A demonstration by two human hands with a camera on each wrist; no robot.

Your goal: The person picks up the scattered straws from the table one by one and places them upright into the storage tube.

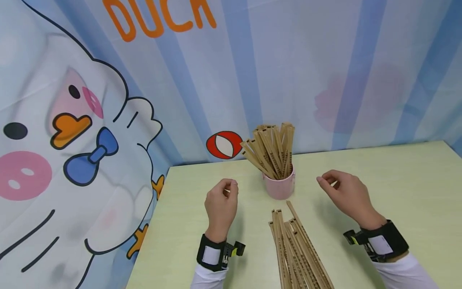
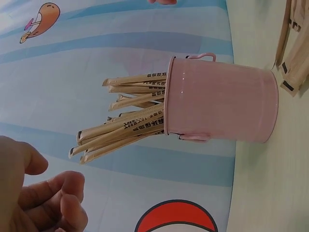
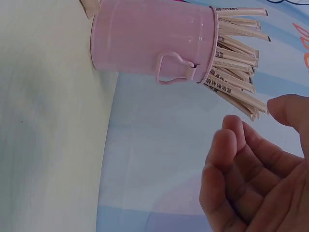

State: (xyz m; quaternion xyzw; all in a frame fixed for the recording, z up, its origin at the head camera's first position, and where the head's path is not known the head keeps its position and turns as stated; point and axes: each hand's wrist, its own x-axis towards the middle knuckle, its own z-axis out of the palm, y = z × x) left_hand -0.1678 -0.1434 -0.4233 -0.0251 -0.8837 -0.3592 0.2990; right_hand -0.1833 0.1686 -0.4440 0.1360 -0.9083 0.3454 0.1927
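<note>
while loose straws [image 1: 298, 257] lie flat | long axes toward upright bucket [image 1: 279, 189]

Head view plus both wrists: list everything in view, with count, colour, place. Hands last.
backdrop: 1, striped blues, behind the table
printed duck: 1, white, backdrop's left side
lettering: 1 word, orange, backdrop top
printed ball: 1, red and white, backdrop, left of the bucket
table: 1, pale yellow-green, under the bucket
bucket: 1, pink, near the backdrop
bucket sticks: many, brown wrappers, upright or leaning in bucket
loose sticks: many, brown wrappers, on table, nearer the person
sleeves: 2, white, forearms
wrist straps: 2, black, wrists
left hand: 1, bare, left of bucket, holding nothing
right hand: 1, bare, right of bucket, holding nothing
</note>
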